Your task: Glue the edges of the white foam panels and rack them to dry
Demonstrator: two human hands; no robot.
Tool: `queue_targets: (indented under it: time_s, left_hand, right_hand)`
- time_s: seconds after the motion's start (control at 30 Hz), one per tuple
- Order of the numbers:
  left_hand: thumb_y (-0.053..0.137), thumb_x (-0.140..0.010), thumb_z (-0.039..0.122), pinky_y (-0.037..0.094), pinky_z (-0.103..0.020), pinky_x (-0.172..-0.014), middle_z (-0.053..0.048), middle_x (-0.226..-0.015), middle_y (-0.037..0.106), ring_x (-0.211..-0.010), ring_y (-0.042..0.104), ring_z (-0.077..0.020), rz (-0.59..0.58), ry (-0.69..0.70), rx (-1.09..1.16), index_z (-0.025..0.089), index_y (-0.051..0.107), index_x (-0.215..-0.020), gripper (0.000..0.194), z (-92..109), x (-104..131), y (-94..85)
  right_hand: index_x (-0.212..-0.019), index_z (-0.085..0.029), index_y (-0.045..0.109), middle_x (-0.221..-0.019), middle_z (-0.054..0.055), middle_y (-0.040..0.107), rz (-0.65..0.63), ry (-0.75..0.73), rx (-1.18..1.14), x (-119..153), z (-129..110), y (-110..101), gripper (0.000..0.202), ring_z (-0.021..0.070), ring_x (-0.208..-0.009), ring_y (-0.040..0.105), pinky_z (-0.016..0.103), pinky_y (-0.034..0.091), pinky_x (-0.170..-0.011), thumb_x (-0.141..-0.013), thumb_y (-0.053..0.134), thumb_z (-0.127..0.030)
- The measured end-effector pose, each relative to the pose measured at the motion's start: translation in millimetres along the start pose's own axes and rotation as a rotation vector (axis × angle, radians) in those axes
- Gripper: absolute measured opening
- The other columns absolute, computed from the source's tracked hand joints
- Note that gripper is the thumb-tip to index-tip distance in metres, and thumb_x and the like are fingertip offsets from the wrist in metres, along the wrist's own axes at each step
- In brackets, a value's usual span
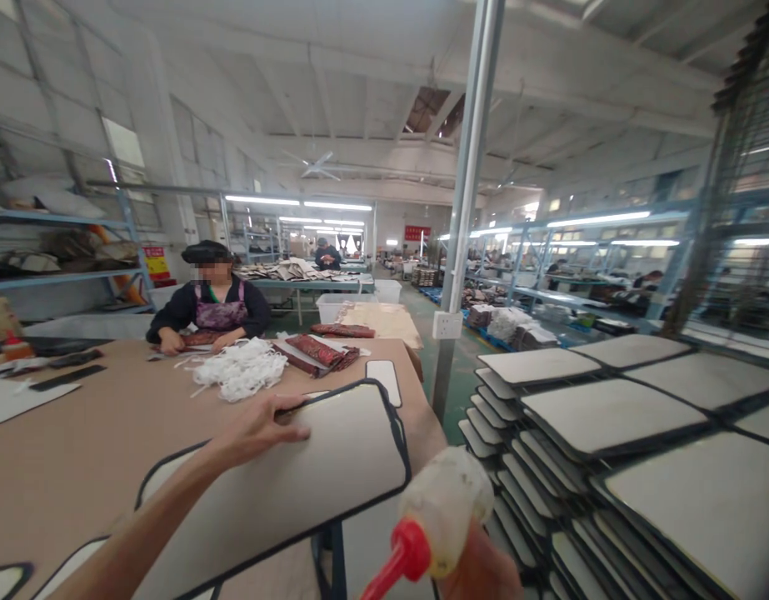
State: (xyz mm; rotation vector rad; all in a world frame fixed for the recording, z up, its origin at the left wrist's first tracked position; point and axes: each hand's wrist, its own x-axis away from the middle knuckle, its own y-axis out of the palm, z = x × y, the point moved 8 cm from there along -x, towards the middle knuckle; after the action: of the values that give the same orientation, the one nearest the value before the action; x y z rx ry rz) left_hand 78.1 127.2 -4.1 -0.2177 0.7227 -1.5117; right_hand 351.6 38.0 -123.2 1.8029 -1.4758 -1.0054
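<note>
My left hand [259, 429] grips the upper edge of a large white panel [322, 475] with a dark border, its thumb lying on the white face. The panel is tilted above the brown table, and its lower left part runs behind my forearm. At the bottom, my right hand [481, 567] is wrapped round a cloudy squeeze bottle [450, 504] with a red nozzle that points down to the left. My right fingers are partly hidden by the bottle. Other pale, dark-edged panels lie under and beside the held one, including a small panel [384, 383] at the table's far edge.
Stacked white panels [615, 412] rise on the right, close to my right hand. A metal post [462, 208] stands beyond the table [127, 433]. Across it, a co-worker [212, 308] handles patterned pieces near white strips [243, 367] and folded red fabric [315, 354].
</note>
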Motion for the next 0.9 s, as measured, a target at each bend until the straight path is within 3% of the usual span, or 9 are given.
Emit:
queue_targets:
  time_s: [0.07, 0.17, 0.3, 0.47, 0.63, 0.77, 0.9]
  left_hand:
    - [0.085, -0.048, 0.027, 0.041, -0.04, -0.1, -0.003, -0.099, 0.076, -0.105, 0.062, -0.0345, -0.009, -0.069, 0.072, 0.025, 0.078, -0.087, 0.039, -16, 8, -6.6]
    - [0.086, -0.046, 0.023, 0.042, -0.04, -0.1, -0.001, -0.095, 0.076, -0.104, 0.063, -0.0347, -0.068, -0.134, 0.146, 0.028, 0.079, -0.083, 0.038, -33, 23, -10.2]
    - [0.085, -0.049, 0.024, 0.045, -0.034, -0.097, -0.002, -0.094, 0.076, -0.105, 0.063, -0.0337, -0.151, -0.157, 0.157, 0.028, 0.079, -0.084, 0.035, -39, 43, -12.6]
    - [0.08, -0.059, 0.028, 0.049, -0.034, -0.09, -0.002, -0.098, 0.075, -0.102, 0.064, -0.0338, -0.366, -0.173, 0.228, 0.027, 0.077, -0.096, 0.036, -22, 62, -5.1]
    - [0.08, -0.057, 0.027, 0.052, -0.034, -0.083, 0.0, -0.09, 0.076, -0.099, 0.065, -0.0347, -0.401, -0.191, 0.242, 0.028, 0.078, -0.092, 0.035, -6, 69, -8.3]
    - [0.075, -0.064, 0.033, 0.052, -0.036, -0.084, -0.003, -0.09, 0.076, -0.096, 0.066, -0.0357, -0.489, -0.138, 0.258, 0.026, 0.078, -0.095, 0.031, 2, 72, -2.9]
    - [0.078, -0.059, 0.027, 0.052, -0.034, -0.082, -0.003, -0.086, 0.076, -0.097, 0.066, -0.0355, -0.437, -0.151, 0.281, 0.026, 0.079, -0.087, 0.028, 4, 69, -8.2]
  right_hand:
    - [-0.101, -0.024, 0.073, -0.104, 0.009, 0.075, 0.044, -0.042, -0.014, -3, -24, 4, 0.034, 0.0259, -0.094, 0.071, 0.036, 0.058, -0.081, -0.071, 0.078, -0.039]
    - [-0.106, -0.029, 0.07, -0.105, 0.005, 0.075, 0.046, -0.239, 0.058, -15, -73, 25, 0.043, 0.0231, -0.092, 0.071, 0.034, 0.058, -0.082, -0.065, 0.083, -0.034]
    - [-0.111, -0.024, 0.068, -0.099, 0.008, 0.076, -0.04, -0.392, 0.282, -32, -108, 61, 0.054, 0.0264, -0.094, 0.07, 0.042, 0.054, -0.089, -0.06, 0.084, -0.028]
    - [-0.11, -0.022, 0.066, -0.099, 0.01, 0.075, -0.096, -0.421, 0.445, -38, -114, 74, 0.057, 0.0302, -0.102, 0.066, 0.047, 0.051, -0.091, -0.056, 0.085, -0.026]
    - [-0.107, -0.02, 0.067, -0.096, 0.011, 0.075, -0.157, -0.403, 0.5, -42, -114, 75, 0.053, 0.0306, -0.1, 0.067, 0.047, 0.051, -0.091, -0.057, 0.084, -0.024]
    - [-0.104, -0.02, 0.068, -0.093, 0.01, 0.076, -0.164, -0.404, 0.509, -43, -114, 76, 0.048, 0.0299, -0.097, 0.068, 0.047, 0.051, -0.09, -0.058, 0.082, -0.023]
    - [-0.102, -0.02, 0.069, -0.089, 0.01, 0.076, -0.143, -0.406, 0.514, -39, -114, 79, 0.047, 0.0317, -0.092, 0.069, 0.049, 0.054, -0.084, -0.056, 0.08, -0.022]
